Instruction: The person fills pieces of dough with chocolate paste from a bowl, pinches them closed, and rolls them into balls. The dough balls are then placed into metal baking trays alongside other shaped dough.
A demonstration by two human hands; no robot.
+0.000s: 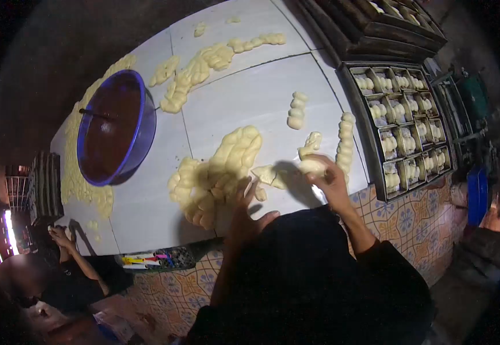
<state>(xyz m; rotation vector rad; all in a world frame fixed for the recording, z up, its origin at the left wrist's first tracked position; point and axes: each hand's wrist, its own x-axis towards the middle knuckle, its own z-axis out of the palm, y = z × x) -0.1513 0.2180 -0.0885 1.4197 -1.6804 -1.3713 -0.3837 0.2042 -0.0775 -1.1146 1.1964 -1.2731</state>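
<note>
My right hand (331, 183) curls its fingers around a pale dough piece (312, 167), just above the white tabletop (250, 86). My left hand (249, 210) is lower left of it, thumb and fingers apart, by a small dough bit (260, 194). A flattened dough piece (273, 176) lies between the two hands. Left of my left hand sits a large pile of dough lumps (218, 172), partly shadowed. Beyond my right hand are a short rolled dough piece (313, 142), a ridged dough roll (296, 110) and a longer ridged row of dough (345, 141).
A purple basin (147, 123) of brown contents, with a dark handle, stands at the left. More dough (204, 64) lies farther back. Right of the table, a divided metal tray (385, 192) holds dough pieces, with stacked trays (371, 43) behind. Another person's hand (61, 237) is lower left.
</note>
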